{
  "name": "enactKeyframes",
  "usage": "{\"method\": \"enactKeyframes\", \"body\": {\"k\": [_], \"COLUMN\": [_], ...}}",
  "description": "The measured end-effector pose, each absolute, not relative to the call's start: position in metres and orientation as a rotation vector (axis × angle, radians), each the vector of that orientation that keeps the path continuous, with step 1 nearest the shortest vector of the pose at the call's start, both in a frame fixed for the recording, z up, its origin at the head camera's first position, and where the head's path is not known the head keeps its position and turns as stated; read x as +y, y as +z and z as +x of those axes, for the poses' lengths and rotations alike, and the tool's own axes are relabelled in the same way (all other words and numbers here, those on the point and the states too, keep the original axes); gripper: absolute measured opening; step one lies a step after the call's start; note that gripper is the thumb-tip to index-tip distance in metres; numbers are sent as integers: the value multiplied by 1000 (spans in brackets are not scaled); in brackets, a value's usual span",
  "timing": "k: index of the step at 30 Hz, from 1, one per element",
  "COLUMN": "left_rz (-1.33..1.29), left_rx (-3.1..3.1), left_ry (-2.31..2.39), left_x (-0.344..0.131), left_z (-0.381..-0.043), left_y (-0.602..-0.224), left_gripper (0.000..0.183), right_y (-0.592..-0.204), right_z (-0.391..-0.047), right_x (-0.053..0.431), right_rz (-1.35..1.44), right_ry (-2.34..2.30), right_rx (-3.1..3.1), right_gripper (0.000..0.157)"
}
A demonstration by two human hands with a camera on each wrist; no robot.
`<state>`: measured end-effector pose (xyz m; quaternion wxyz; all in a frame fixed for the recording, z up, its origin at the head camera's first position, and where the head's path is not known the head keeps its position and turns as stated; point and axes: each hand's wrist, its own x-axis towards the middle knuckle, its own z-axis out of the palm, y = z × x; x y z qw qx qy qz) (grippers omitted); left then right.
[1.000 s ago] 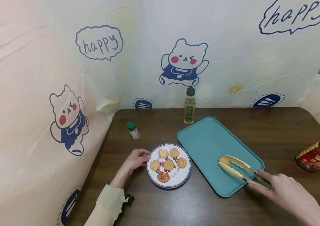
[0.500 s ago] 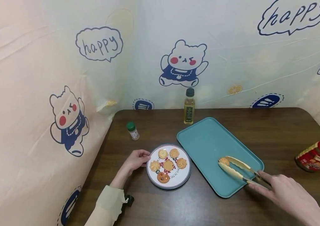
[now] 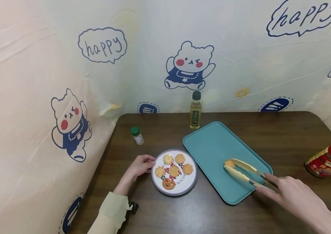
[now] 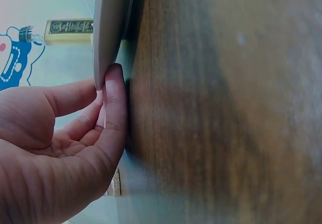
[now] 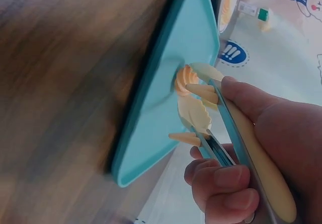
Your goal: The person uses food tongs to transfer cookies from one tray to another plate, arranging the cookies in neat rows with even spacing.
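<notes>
My left hand [image 3: 141, 166] pinches the rim of a round white plate [image 3: 183, 187], thumb at the upper edge and fingertips underneath, as the left wrist view shows. Several cookies lie on the plate, among them a pretzel-shaped one [image 3: 168, 184]. In my right hand [image 3: 295, 195] is a pair of tongs [image 5: 234, 133] with cream tips and metal arms. Between the tong tips sits a swirled cookie [image 5: 185, 80], over the near right part of the teal tray [image 3: 209, 146].
Behind the tray stands an oil bottle [image 3: 195, 112] with a dark cap. A green-capped shaker [image 3: 137, 136] is at the back left of the brown table [image 3: 285, 130]. At the right edge is a red-lidded jar [image 3: 327, 161].
The tongs and the swirled cookie between their tips have shifted slightly left over the tray, with my right hand following. My left hand and the plate have stayed in place.
</notes>
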<state>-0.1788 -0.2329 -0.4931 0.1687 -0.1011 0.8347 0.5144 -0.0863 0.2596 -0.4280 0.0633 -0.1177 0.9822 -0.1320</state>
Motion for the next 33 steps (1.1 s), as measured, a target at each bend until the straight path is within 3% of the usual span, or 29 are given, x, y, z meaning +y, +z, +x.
{"method": "enactKeyframes", "body": {"k": [8, 21, 33], "left_rz": [-290, -283, -270], "left_rx": [2368, 2365, 2357], "left_ry": [1464, 1473, 1481], "left_x": [-233, -233, -235], "left_z": [-178, -178, -179], "left_y": [-491, -491, -492], "left_gripper": [22, 21, 22], "right_y": [-418, -387, -372], "right_z": [-92, -106, -112], "right_x": [248, 214, 168], "right_rz": [-450, -638, -854], "right_ry": [-408, -408, -393], "right_rx": [3024, 2981, 2859], "right_gripper": [69, 68, 53]}}
